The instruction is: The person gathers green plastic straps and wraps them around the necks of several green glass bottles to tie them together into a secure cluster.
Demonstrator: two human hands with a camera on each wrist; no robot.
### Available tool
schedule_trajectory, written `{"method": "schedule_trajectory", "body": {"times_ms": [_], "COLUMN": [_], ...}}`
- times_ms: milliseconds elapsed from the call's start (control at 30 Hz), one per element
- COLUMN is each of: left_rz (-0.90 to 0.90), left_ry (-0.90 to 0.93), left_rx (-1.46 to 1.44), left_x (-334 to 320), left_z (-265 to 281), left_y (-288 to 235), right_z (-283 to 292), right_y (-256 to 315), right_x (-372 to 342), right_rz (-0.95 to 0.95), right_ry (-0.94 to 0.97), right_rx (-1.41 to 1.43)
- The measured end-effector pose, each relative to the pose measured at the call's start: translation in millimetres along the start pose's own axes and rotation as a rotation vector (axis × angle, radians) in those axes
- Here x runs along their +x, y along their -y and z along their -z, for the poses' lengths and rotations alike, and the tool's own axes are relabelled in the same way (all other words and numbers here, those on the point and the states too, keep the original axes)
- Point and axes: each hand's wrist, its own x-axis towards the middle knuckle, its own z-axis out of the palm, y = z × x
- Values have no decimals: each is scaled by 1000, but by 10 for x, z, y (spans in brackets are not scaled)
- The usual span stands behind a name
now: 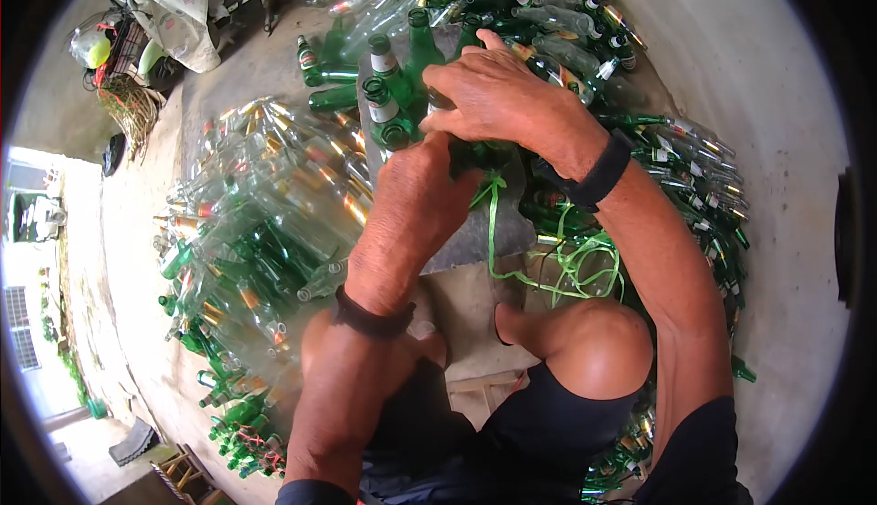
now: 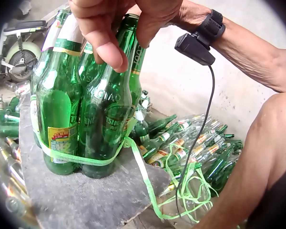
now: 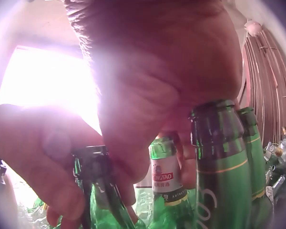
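Note:
Several green bottles stand upright in a group on a grey board. Light green strap runs round their lower part, its loose length trailing off the board. My left hand curls at a near bottle's neck, fingertips down over the glass. Across the tops reaches my right hand, thumb and fingers round a neck in the head view. In the right wrist view its fingers go down among the necks, partly hidden, beside the left hand.
Clear and green bottles lie heaped on the left, with more green bottles on the right by a pale wall. Tangled strap lies near the right knee. A scooter wheel shows behind.

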Motion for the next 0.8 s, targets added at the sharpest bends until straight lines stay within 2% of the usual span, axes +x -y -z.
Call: {"method": "schedule_trajectory", "body": {"times_ms": [67, 100, 167, 233, 333, 500, 533, 567, 633, 667, 700, 800], "left_rz": [15, 31, 5, -56, -5, -1, 69, 18, 47, -19, -29, 92], "left_ry": [8, 9, 29, -26, -7, -24, 49, 25, 55, 18, 29, 88], "left_rx": [-4, -7, -22, -41, -2, 75, 65, 50, 44, 39, 30, -33], "left_x": [7, 13, 13, 11, 15, 30, 56, 51, 53, 66, 66, 54], "left_z": [18, 26, 30, 11, 37, 14, 37, 18, 43, -9, -20, 19], "left_y": [-21, -31, -18, 6, -16, 30, 13, 68, 32, 139, 125, 40], "right_z": [-66, -82, -61, 70, 328, 575, 632, 689, 674, 671, 596, 342], "right_y": [-25, -45, -38, -51, -68, -269, -261, -276, -403, -461, -531, -741], "right_x": [-36, -44, -55, -138, -370, -1184, -1395, -1599, -2087, -2342, -2580, -3393], "right_rz": [98, 84, 157, 137, 136, -76, -192, -305, -479, -637, -721, -979], "right_ry": [-180, -176, -300, -309, -422, -519, -551, -588, -637, -615, -674, -713], "right_rx": [-32, -34, -45, -51, 96, 178, 383, 586, 583, 617, 749, 723]}}
